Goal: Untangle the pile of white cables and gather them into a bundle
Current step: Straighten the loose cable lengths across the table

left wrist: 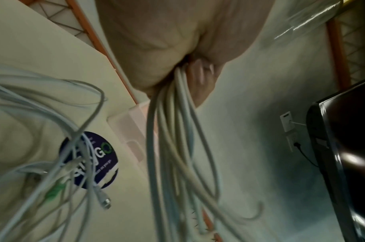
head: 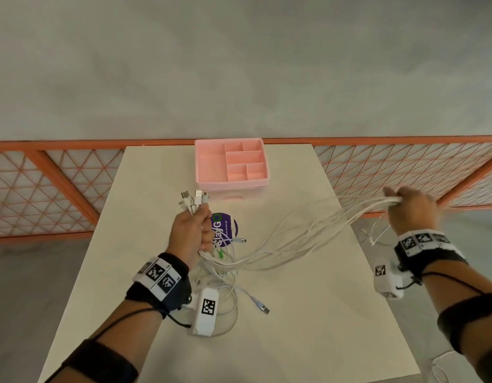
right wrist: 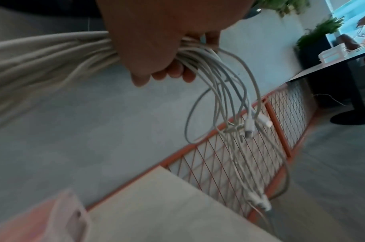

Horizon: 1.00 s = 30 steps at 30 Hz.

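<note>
Head view: white cables (head: 280,239) are held above a pale bench (head: 308,327), strung in a sagging span between two hands. The left hand (head: 192,230) is fisted round one end of the bunch, with plugs (head: 193,199) fanned above the fist; the right hand (head: 410,208), blurred, is clenched round the other end past the bench's right edge. Loose loops and one cable end with a metal plug (head: 264,309) are seen lying on the bench below the left wrist. A pink tray (head: 211,167) with compartments is set at the far edge; a purple sticker (head: 225,228) lies between tray and loops. An orange mesh fence (head: 59,189) is seen behind. Left wrist view: the cables (left wrist: 173,131) are seen emerging from the closed left hand (left wrist: 156,41), with further strands crossing the sticker (left wrist: 103,162); a dark screen (left wrist: 347,147) is at right. Right wrist view: the cables (right wrist: 219,73) are gripped in the curled right hand (right wrist: 152,41), their plugs (right wrist: 250,124) dangling before the fence (right wrist: 229,155); the tray (right wrist: 53,221) and the bench (right wrist: 167,212) are seen blurred below.
</note>
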### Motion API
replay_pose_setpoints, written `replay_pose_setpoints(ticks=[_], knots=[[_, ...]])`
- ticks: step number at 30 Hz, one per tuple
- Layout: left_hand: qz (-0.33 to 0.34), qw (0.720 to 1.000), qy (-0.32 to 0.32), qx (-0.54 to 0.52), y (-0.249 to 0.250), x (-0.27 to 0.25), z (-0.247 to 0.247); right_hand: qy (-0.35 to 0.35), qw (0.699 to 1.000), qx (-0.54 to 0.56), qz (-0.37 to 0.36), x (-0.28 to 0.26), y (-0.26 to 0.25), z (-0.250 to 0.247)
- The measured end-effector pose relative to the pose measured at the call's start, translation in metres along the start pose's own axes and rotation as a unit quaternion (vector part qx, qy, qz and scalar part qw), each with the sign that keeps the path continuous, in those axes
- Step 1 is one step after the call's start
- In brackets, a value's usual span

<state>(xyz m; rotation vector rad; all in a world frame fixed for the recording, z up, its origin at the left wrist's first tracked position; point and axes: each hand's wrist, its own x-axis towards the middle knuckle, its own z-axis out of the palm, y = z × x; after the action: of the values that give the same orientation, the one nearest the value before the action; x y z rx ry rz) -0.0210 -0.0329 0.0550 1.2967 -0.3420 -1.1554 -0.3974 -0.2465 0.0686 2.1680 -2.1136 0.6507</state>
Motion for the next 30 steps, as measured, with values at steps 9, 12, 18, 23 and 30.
replay_pose_setpoints(ticks=[9,12,18,23,30], knots=[[0.018,1.000,0.024,0.002,0.014,-0.008,-0.022,-0.361,0.906,-0.222,-0.012,-0.109,0.016,0.101],[0.029,0.999,0.028,-0.017,0.015,-0.007,-0.027,-0.488,0.839,-0.241,-0.023,-0.125,-0.013,0.097],[0.035,0.998,0.032,-0.049,0.002,-0.011,-0.019,-0.460,0.835,0.233,-0.193,-0.149,-0.153,0.053],[0.051,0.995,0.035,-0.075,-0.012,-0.016,-0.010,-0.527,0.753,0.295,-0.262,-0.198,-0.251,0.045],[0.052,0.985,0.086,-0.138,-0.013,-0.013,-0.052,-0.435,0.841,0.125,-0.298,-0.205,-0.230,0.079]])
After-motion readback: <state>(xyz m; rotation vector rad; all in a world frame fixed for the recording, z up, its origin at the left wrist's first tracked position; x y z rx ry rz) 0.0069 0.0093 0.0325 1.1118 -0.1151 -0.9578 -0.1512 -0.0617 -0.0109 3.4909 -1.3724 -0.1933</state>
